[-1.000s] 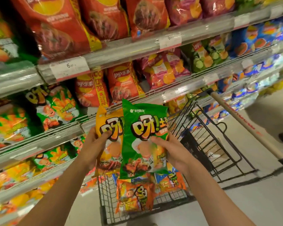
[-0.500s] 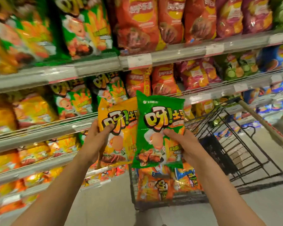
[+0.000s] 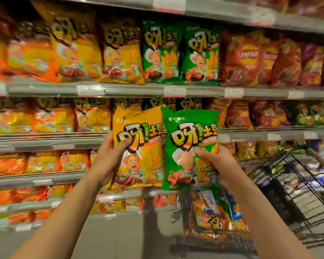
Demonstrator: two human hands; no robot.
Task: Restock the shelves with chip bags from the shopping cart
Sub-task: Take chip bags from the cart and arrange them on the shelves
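Now two bags are held: one yellow bag (image 3: 138, 146) gripped by the left hand (image 3: 108, 156), one green bag (image 3: 187, 146) by the right hand (image 3: 219, 165); both have been raised higher against the shelves (image 3: 138, 89).

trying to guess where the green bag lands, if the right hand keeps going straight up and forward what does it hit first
Probably the green bags on the middle shelf, right behind the held green bag. The right hand points that way, though depth is hard to judge.
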